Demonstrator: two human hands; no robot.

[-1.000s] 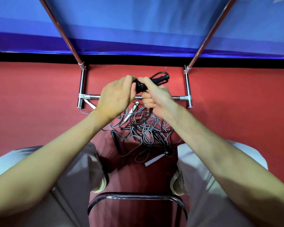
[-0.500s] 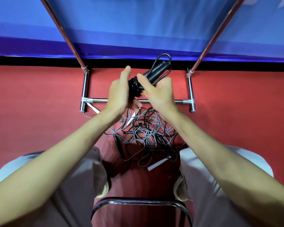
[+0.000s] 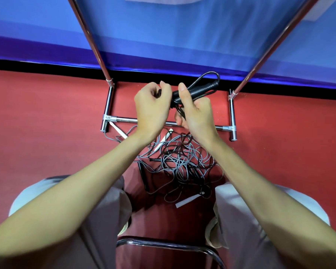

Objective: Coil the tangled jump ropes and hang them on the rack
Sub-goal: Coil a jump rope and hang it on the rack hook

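Black jump rope [image 3: 198, 91], bundled with its handles, sits above the rack [image 3: 232, 115] base bar, the right hand [image 3: 195, 111] curled round it and the left hand [image 3: 153, 105] pinching a strand. A loose wrap could spring open. Tangled ropes [image 3: 180, 160] lie before the bar on red floor [image 3: 47, 123]; blue wall [image 3: 182, 35] behind.

Single head-worn view, steeply downward, close over hands [image 3: 175, 109], toward red floor [image 3: 47, 133].
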